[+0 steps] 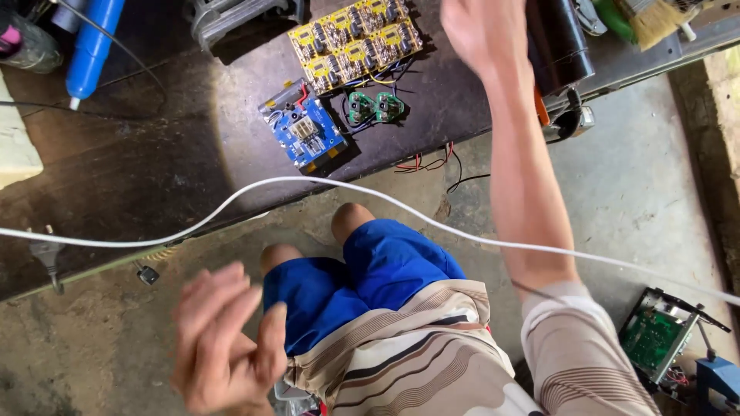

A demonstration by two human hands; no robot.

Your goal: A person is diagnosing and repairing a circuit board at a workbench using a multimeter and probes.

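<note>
Two hands seen, both empty, fingers loosely spread. Right hand (pixel 478 35) raised over bench (pixel 154 169), nearest yellow circuit boards (pixel 356 40), just to its left. Blue circuit board (pixel 307 135) further left, nearer body. Left hand (pixel 223 343) low, blurred, well apart from boards.

— What sort of place is this?
— An electronics repair workshop. Look at the dark workbench (pixel 139 169): yellow boards (pixel 354 40), a blue board (pixel 307 132), two small green boards (pixel 375 107), loose wires (pixel 432 163).
— And the floor?
— Bare concrete (pixel 640 185), with an opened metal unit (pixel 661 333) showing its green board. A paintbrush (pixel 655 19) and a blue tool (pixel 92 42) lie on the bench too
</note>
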